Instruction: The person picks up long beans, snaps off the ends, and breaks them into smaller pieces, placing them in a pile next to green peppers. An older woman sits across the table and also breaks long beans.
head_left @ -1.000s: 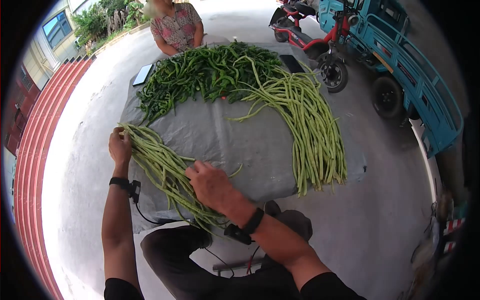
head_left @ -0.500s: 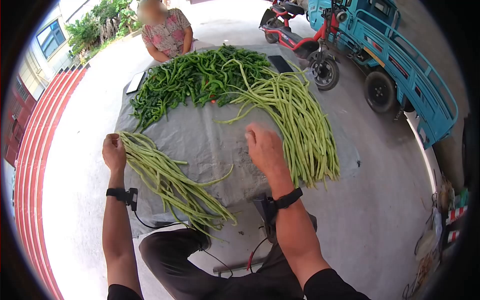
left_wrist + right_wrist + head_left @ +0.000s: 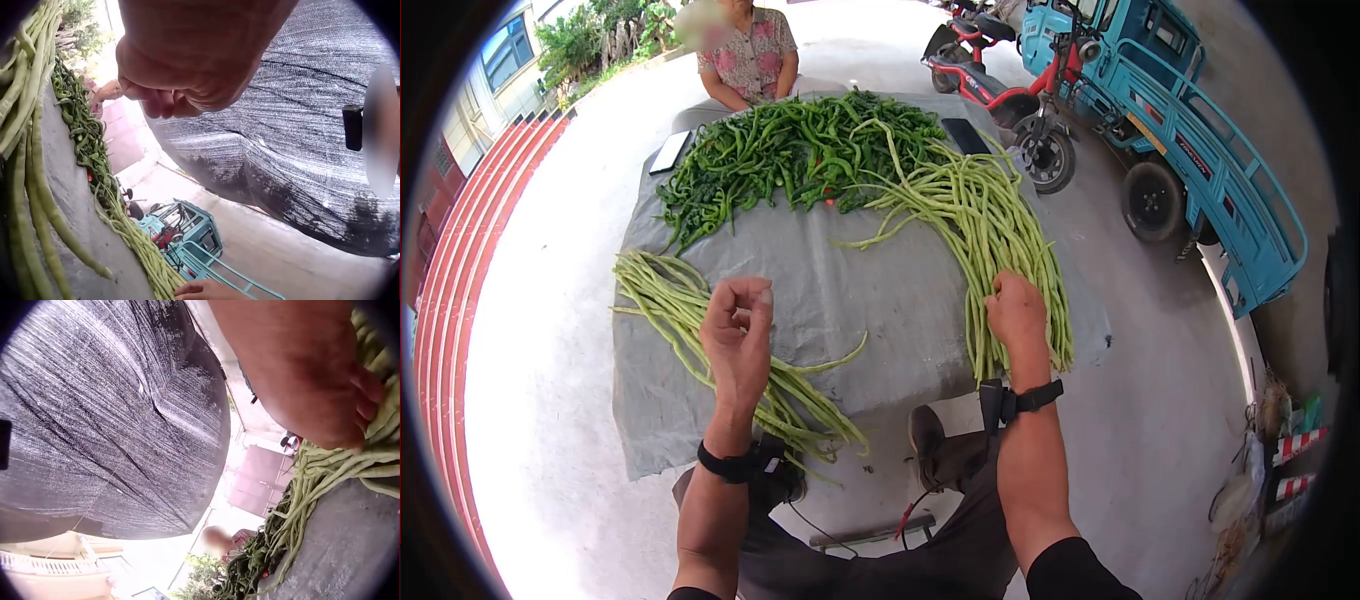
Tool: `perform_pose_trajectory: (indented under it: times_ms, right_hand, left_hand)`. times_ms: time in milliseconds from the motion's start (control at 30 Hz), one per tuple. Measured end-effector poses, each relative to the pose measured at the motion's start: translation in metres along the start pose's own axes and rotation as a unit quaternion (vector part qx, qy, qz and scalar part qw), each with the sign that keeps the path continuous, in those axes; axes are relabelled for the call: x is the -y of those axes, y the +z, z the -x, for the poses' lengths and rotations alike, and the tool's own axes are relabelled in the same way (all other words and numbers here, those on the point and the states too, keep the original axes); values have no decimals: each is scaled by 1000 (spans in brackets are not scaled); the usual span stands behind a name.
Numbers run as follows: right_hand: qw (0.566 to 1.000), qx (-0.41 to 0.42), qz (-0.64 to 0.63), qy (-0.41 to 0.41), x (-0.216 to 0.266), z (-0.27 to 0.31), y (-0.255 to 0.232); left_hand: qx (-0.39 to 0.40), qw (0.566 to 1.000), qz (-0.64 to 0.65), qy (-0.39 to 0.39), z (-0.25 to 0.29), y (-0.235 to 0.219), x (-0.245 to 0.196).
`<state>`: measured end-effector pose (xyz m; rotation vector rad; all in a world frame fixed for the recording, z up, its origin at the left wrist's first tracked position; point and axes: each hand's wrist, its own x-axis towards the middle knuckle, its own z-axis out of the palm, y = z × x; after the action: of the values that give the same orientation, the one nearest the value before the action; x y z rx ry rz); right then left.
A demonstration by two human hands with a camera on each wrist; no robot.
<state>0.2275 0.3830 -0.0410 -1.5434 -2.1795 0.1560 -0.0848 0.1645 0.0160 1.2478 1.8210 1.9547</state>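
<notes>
My left hand (image 3: 737, 335) is raised over a smaller bundle of long green beans (image 3: 660, 300) on the left of the grey sheet (image 3: 820, 280). Its fingers are loosely bent, with nothing between them. My right hand (image 3: 1017, 312) is at the larger pile of long beans (image 3: 990, 205) on the right, its fingers bent down toward the pods. In the right wrist view its fingers (image 3: 367, 394) overlap the beans (image 3: 325, 465), and I cannot tell whether they grip any. One pod's end curves away from the left bundle onto the sheet.
A heap of green peppers (image 3: 800, 150) covers the far side, between a white phone (image 3: 670, 152) and a black phone (image 3: 966, 137). A person (image 3: 745, 60) sits behind it. A red scooter (image 3: 1010, 95) and a blue cargo tricycle (image 3: 1190, 150) stand at the right.
My right hand has moved from the left bundle across to the right pile. The left hand has let go of the bundle's far end and come back toward me, to the right.
</notes>
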Motion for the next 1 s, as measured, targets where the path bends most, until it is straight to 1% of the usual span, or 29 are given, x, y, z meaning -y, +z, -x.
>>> perform_pose_trajectory:
  times_ms: [133,267,400,500,600,633,667,700,733,767,833,867,933,1000]
  right_hand:
    - [998,18,52,12,4,-5,3]
    - [995,63,60,55,14,-7,-9]
    - [993,60,65,73,11,-10,-3]
    - [992,76,49,90,7,-12,-3]
    - [995,20,41,83,0,-12,1]
    - [994,18,35,102,-2,-15,1]
    - [996,-19,30,81,-3,-13,1]
    - [997,-33,16,63,-5,-13,-2]
    - [998,-41,-20,39,-21,-18,4]
    - [998,-33,-42,39,-27,-21,4]
    - [997,-21,-79,11,-48,-31,8]
    - [998,-9,-70,7,-58,-35,11]
    - [999,-22,-29,-9,-82,-47,19]
    - [995,-65,-63,-51,-88,-51,22]
  left_hand:
    - [27,1000,11,-9,9,3,4]
    - [12,1000,14,-20,9,-4,7]
    - [5,1000,18,-21,10,-11,11]
    - [5,999,25,-21,12,-15,15]
    - [4,999,25,-30,15,-13,14]
    - [0,999,18,-38,17,-12,10]
    - [2,999,20,-28,18,-9,11]
    - [-4,1000,7,-20,19,-9,13]
    - [16,999,-3,-31,19,-10,14]
    - [10,1000,3,2,19,-8,11]
    - [20,1000,11,13,19,-7,9]
    - [23,999,-3,46,18,-8,5]
    - [21,998,7,51,20,0,12]
    - [35,999,4,39,22,2,10]
